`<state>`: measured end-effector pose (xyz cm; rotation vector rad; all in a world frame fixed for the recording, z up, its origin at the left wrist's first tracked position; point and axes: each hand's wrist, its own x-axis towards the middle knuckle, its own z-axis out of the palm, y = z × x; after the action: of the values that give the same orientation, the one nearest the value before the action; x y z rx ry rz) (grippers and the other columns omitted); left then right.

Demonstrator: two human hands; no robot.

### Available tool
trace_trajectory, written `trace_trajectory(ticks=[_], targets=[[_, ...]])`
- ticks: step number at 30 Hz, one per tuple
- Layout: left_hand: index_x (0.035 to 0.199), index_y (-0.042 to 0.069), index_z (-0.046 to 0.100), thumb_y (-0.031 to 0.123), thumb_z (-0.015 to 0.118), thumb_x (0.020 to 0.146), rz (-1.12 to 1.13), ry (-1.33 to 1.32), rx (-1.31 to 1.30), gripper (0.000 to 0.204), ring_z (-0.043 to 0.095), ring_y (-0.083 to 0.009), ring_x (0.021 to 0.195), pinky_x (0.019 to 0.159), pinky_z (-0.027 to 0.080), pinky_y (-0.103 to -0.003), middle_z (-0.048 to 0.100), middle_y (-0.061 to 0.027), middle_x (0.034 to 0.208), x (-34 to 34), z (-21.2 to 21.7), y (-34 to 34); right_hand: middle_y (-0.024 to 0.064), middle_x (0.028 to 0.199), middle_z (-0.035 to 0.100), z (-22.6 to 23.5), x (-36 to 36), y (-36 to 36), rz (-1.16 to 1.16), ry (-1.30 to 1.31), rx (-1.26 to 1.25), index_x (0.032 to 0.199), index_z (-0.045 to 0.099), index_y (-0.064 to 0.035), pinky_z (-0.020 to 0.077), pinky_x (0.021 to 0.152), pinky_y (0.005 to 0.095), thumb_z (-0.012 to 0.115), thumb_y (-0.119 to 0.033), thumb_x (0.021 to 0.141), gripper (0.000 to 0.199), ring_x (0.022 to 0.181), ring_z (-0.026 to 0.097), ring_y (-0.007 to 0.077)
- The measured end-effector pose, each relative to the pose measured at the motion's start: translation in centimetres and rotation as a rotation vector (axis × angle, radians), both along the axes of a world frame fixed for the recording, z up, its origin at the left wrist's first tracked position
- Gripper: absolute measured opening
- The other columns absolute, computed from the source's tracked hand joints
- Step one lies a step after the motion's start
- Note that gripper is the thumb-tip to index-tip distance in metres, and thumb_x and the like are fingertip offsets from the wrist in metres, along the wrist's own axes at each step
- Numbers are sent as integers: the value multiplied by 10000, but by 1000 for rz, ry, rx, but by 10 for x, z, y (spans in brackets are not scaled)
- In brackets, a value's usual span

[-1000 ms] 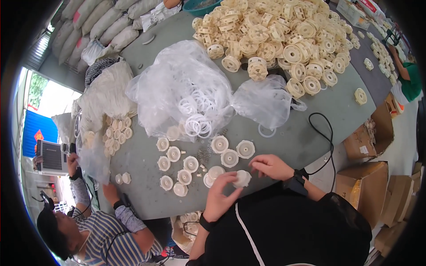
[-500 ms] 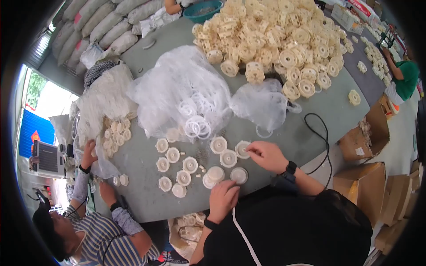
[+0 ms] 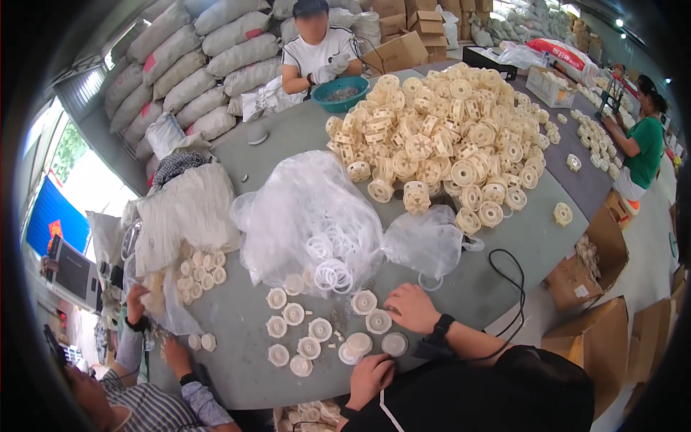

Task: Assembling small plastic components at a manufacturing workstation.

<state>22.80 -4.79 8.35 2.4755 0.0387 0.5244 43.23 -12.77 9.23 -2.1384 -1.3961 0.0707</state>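
both hands rest among white plastic discs.

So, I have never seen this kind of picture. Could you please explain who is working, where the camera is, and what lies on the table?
No machine works here. The camera sits on a person's head and looks down, so its wide lens bends the edges. That person's left hand rests at the table's near edge beside a stack of cream plastic discs. The right hand, with a black wristband, lies on the grey table next to another disc; whether either hand grips anything is unclear. In front are more round discs, a clear bag of white rings and a big heap of cream wheel-shaped parts. Other people work around the table.
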Motion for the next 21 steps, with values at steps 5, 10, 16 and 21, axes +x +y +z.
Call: trace_trajectory(ticks=[5,10,16,21], targets=[[930,84,574,101,669,680,21,25,-57,267,576,-270,826,680,465,-363,588,-72,984,8,5,1,37,863,590,5,4,3,-33,130,51,848,610,-119,381,785,380,602,-206,745,135,899,518,233],[981,76,568,119,666,689,14,68,-81,312,567,-294,851,706,462,-371,567,-95,1049,9,4,3,55,851,596,15,7,-1,-60,240,200,863,603,-95,411,749,365,624,-201,750,157,836,540,256],[999,75,568,124,667,689,9,87,-82,329,554,-292,878,727,454,-369,551,-94,1069,9,4,4,74,762,611,30,-4,-8,-179,734,183,916,595,-59,454,587,302,640,-195,761,210,662,586,203],[1002,81,571,122,669,684,14,94,-76,336,553,-288,872,727,453,-367,549,-88,1062,10,4,4,81,734,608,19,-2,-9,-170,743,201,917,585,-56,465,592,297,639,-188,765,208,649,599,187]])
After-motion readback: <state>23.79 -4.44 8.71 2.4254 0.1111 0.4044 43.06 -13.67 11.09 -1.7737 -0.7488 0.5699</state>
